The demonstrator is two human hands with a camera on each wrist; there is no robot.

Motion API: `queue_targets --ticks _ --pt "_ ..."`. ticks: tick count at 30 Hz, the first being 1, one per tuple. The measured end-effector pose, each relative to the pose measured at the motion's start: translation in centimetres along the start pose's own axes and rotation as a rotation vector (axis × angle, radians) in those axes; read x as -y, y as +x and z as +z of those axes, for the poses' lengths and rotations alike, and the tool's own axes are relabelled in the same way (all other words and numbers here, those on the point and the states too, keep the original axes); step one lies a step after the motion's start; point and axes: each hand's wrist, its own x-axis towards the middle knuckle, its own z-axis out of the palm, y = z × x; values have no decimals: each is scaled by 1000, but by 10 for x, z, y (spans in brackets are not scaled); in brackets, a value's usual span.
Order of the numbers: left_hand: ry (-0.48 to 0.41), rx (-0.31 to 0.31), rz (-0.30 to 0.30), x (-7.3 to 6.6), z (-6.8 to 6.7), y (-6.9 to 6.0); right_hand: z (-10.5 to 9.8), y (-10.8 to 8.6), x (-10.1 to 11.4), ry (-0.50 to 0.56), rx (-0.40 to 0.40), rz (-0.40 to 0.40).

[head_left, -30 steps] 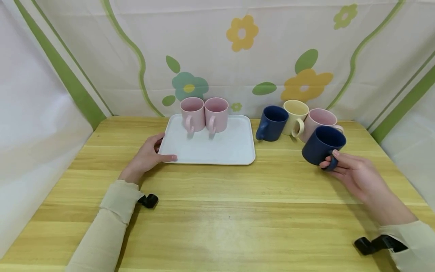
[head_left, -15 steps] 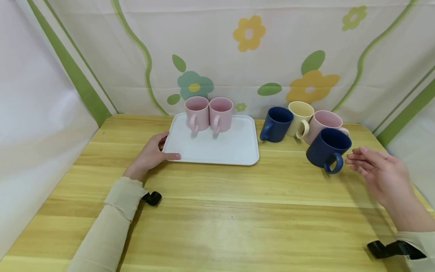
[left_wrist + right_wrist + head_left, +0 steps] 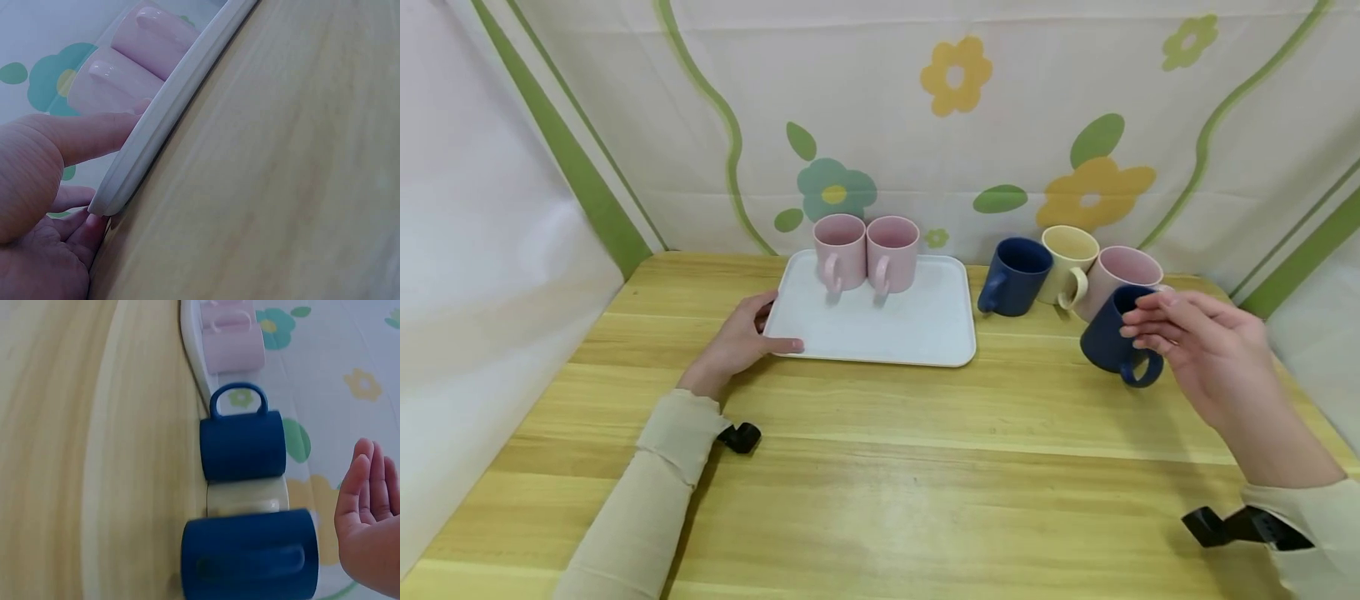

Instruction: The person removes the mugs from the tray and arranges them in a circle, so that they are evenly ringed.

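Observation:
My left hand (image 3: 733, 337) holds the left end of the white tray (image 3: 872, 325), its thumb over the rim and the other fingers at the outer side. Two pink mugs (image 3: 841, 254) stand side by side at the tray's back. The front dark blue mug (image 3: 1105, 337) stands on the table with its handle toward the front right. Over and beside it hovers my right hand (image 3: 1228, 358), fingers loosely extended and holding nothing. In the right wrist view that hand (image 3: 372, 519) is apart from the blue mug (image 3: 250, 556).
Right of the tray stand another dark blue mug (image 3: 1015, 277), a yellow mug (image 3: 1066, 262) and a third pink mug (image 3: 1112, 279), close together. A patterned cloth (image 3: 880, 100) hangs behind the table (image 3: 865, 500).
My right hand has let go of the front blue mug's handle, drawn back to the right, then moved left and up over the mug. My left hand stays on the tray.

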Motion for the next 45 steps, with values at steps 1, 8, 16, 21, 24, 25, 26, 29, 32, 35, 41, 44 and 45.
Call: queue_targets --ticks 1,8,16,21,24,25,26,29,32,35,41,44,45 --pt "-4 1 3 0 1 1 4 2 -1 -10 1 3" --pt "-3 3 9 -2 4 3 34 20 -10 -88 53 51" --pt "-10 2 11 0 3 -1 66 44 -25 -224 128 143" --pt "-13 6 1 0 4 0 81 55 -36 -272 108 203" --pt "-15 5 2 0 4 0 89 61 -45 -315 108 240" --pt "-14 5 6 0 4 -1 91 64 -48 -327 108 253" --pt "-13 4 10 0 4 -1 94 67 -52 -338 109 265" --pt "-16 2 23 1 2 -2 101 75 -62 -381 119 292" --pt "-17 -1 31 1 1 -2 108 83 -74 -431 130 308" --pt "-16 0 35 0 0 -3 114 90 -84 -481 137 327" --pt "-11 3 32 -1 -1 -3 125 101 -103 -508 124 389" --pt "-11 2 26 -1 -1 -2 131 106 -113 -479 114 422" --pt "-8 1 24 -1 -1 -2 132 108 -117 -469 114 431"
